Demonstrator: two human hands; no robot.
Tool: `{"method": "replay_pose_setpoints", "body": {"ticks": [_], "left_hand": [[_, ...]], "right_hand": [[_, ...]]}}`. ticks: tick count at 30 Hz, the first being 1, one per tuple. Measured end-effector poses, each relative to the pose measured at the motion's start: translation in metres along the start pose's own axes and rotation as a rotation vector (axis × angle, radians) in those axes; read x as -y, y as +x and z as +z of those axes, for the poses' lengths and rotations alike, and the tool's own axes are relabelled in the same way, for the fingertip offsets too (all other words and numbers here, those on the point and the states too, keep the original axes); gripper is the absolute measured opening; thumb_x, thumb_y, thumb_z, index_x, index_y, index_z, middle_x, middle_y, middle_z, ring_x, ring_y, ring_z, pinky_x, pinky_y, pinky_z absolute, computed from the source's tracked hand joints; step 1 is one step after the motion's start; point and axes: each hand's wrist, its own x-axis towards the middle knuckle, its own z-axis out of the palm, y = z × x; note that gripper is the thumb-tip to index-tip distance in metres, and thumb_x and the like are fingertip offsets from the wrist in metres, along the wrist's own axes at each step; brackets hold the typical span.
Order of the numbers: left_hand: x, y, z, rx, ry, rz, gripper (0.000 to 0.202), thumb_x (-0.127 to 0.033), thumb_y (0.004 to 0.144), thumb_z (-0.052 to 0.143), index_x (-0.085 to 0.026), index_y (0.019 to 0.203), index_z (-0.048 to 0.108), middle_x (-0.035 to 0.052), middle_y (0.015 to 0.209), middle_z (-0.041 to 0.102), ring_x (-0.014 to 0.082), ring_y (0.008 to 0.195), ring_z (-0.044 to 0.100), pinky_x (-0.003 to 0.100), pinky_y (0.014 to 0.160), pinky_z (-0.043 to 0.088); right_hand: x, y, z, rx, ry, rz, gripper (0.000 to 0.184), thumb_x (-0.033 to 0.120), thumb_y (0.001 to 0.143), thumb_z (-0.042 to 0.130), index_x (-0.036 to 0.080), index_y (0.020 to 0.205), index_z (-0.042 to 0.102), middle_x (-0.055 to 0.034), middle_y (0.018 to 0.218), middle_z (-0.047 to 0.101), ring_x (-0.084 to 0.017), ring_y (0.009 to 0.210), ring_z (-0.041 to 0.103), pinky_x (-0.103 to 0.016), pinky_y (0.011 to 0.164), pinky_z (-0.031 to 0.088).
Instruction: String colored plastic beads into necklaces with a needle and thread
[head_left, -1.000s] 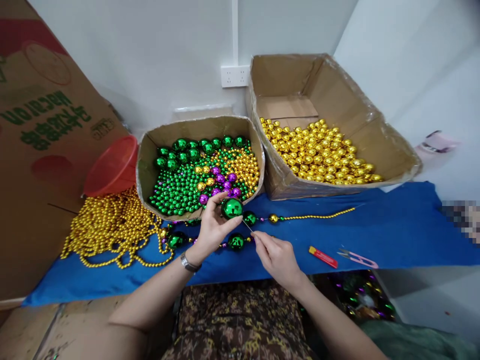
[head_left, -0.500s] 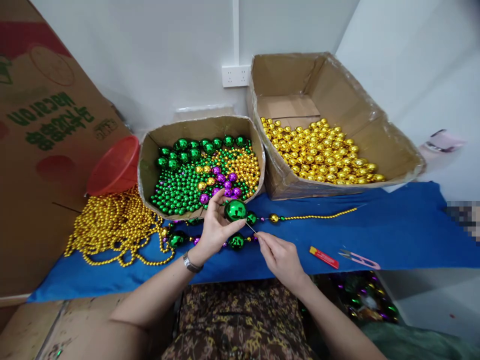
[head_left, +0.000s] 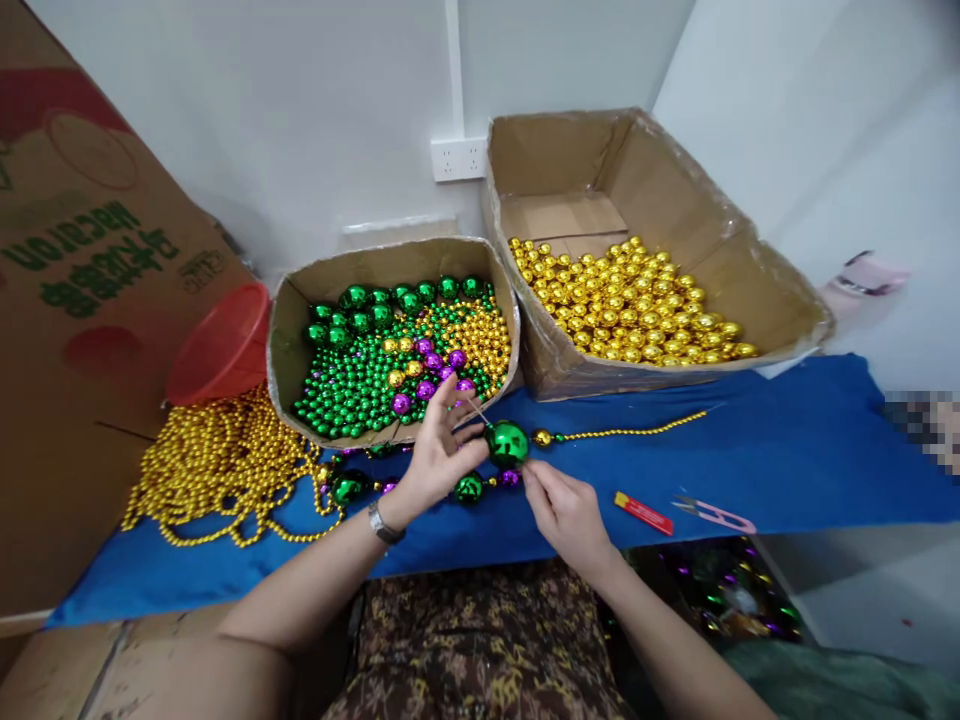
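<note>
A large shiny green ball [head_left: 507,443] is on a thin needle [head_left: 477,411] whose tip sticks out up and to the left. My left hand [head_left: 439,452] pinches the needle beside the ball, fingers partly spread. My right hand [head_left: 564,510] is closed just below and right of the ball, fingertips touching it. A bead string [head_left: 630,432] of gold beads runs right from the ball across the blue cloth [head_left: 787,450]. More strung green and purple balls [head_left: 469,487] lie under my hands.
Behind my hands are a box of green, gold and purple beads [head_left: 300,320] and a bigger box of gold balls [head_left: 750,270]. A heap of gold bead strings [head_left: 225,460] and a red bowl [head_left: 221,345] lie left. A red lighter [head_left: 643,513] and pink snips [head_left: 712,515] lie right.
The green ball has slid down and right along the needle toward my right hand. The needle tip now shows past my left fingers.
</note>
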Motion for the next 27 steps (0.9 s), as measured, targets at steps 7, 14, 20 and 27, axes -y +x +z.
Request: {"method": "replay_pose_setpoints", "body": {"ticks": [7, 14, 20, 27], "left_hand": [[0.018, 0.096, -0.004, 0.269, 1.075, 0.061, 0.025, -0.019, 0.088, 0.051, -0.015, 0.110, 0.063, 0.0117, 0.104, 0.067, 0.0238, 0.097, 0.063, 0.036, 0.089, 0.047], [0.053, 0.135, 0.013, 0.352, 1.278, 0.031, 0.020, -0.010, 0.083, 0.049, -0.012, 0.093, 0.066, 0.0140, 0.090, 0.063, 0.0249, 0.088, 0.064, 0.035, 0.081, 0.047], [0.060, 0.134, 0.006, 0.449, 1.257, 0.072, 0.025, -0.002, 0.079, 0.049, -0.014, 0.091, 0.067, 0.0117, 0.092, 0.062, 0.0217, 0.084, 0.063, 0.031, 0.080, 0.047], [0.063, 0.141, 0.002, 0.436, 1.166, 0.058, 0.026, -0.002, 0.073, 0.052, -0.015, 0.084, 0.071, 0.0094, 0.092, 0.065, 0.0213, 0.090, 0.062, 0.030, 0.084, 0.048]], "right_hand": [[-0.008, 0.001, -0.017, -0.059, -0.061, 0.065, 0.021, 0.024, 0.097, 0.042, 0.019, 0.090, 0.061, -0.0028, 0.071, 0.069, -0.015, 0.061, 0.065, -0.023, 0.063, 0.049], [-0.015, -0.002, -0.014, -0.066, -0.057, 0.092, 0.024, 0.027, 0.098, 0.040, 0.020, 0.089, 0.062, -0.0024, 0.068, 0.067, -0.015, 0.059, 0.065, -0.023, 0.063, 0.048], [-0.019, -0.001, -0.013, -0.062, -0.072, 0.088, 0.024, 0.026, 0.098, 0.040, 0.019, 0.089, 0.061, -0.0031, 0.071, 0.068, -0.015, 0.062, 0.065, -0.023, 0.062, 0.047], [-0.019, -0.001, -0.013, -0.070, -0.058, 0.092, 0.023, 0.025, 0.097, 0.041, 0.019, 0.089, 0.061, -0.0022, 0.070, 0.068, -0.014, 0.062, 0.066, -0.022, 0.061, 0.047]]}}
